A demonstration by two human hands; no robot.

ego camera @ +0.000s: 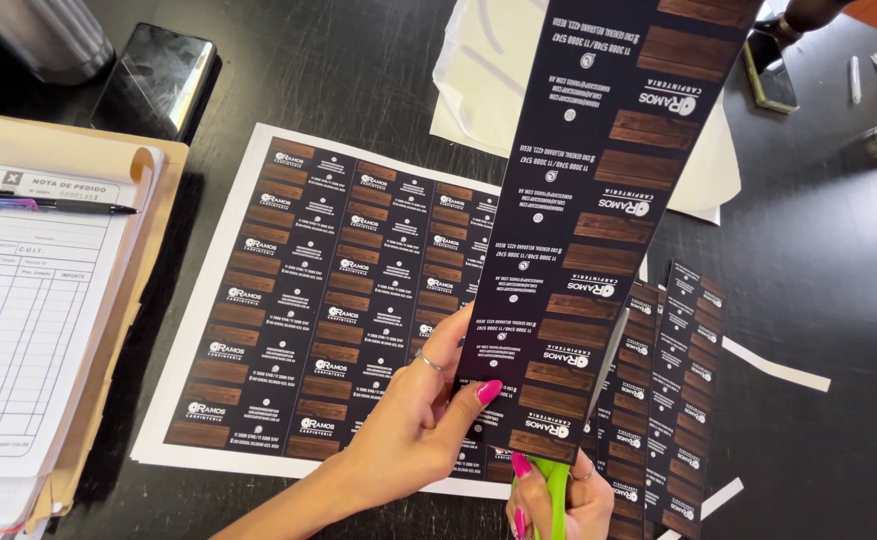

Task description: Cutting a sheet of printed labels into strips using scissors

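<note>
My left hand point(414, 415) pinches the lower end of a long dark printed card strip point(599, 200), thumb on its face, holding it upright toward the camera. My right hand point(559, 500) at the bottom edge grips green-handled scissors point(556, 490) just under the strip's lower end; the blades are hidden behind the strip. Beneath both hands lies a large printed sheet point(299, 300) of dark cards with brown wood-look panels, white-bordered. Several cut strips point(674, 390) lie to the right.
An order pad with a pen point(49, 205) on a tan folder sits at left. A dark phone point(154, 80) lies at the back left, white paper point(479, 80) behind the strip, and thin white offcuts point(779, 368) on the dark table at right.
</note>
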